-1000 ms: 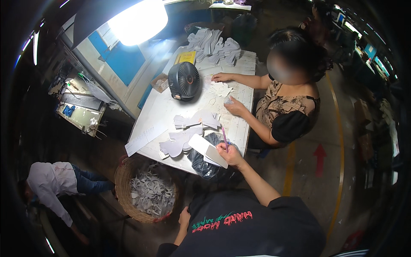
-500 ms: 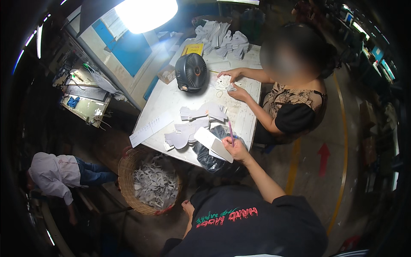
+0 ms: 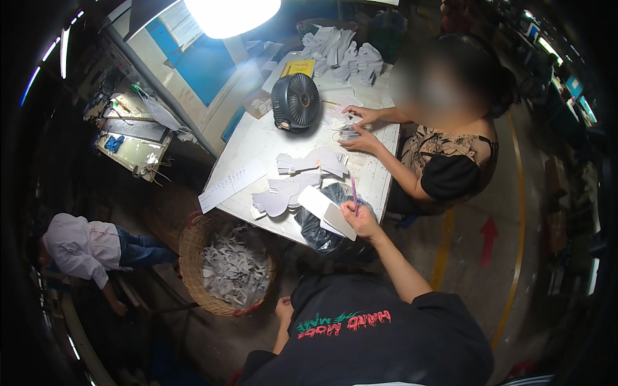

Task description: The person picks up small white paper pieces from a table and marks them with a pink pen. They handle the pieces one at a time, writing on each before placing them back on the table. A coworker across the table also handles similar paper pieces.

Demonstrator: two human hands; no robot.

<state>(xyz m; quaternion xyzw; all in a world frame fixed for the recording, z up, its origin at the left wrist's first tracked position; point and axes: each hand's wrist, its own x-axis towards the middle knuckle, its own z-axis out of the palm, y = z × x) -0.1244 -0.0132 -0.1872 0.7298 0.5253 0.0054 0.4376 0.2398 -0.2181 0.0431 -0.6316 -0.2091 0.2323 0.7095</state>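
My right hand [image 3: 362,220] grips a pink pen [image 3: 353,193] upright at the near edge of the white table [image 3: 257,145]. Its tip rests on a white cut sheet piece [image 3: 325,209] that juts over the table's edge. To the left of it lies a stack of pale grey cut pieces [image 3: 283,193]. A black plastic bag [image 3: 320,237] hangs below the piece. My left hand [image 3: 284,310] is low by my black shirt, near the wicker basket [image 3: 193,248]; whether its fingers hold anything is too small to tell.
A co-worker sits at the table's right side, both hands [image 3: 360,128] on small pieces beside a black fan [image 3: 296,101]. Stacked white pieces [image 3: 341,55] lie at the far end. The basket holds several grey scraps. Another person [image 3: 87,248] crouches at left.
The view has tilted, so the table sits a little higher in the picture. My right hand stays on the white piece with the pen. My left hand has risen slightly.
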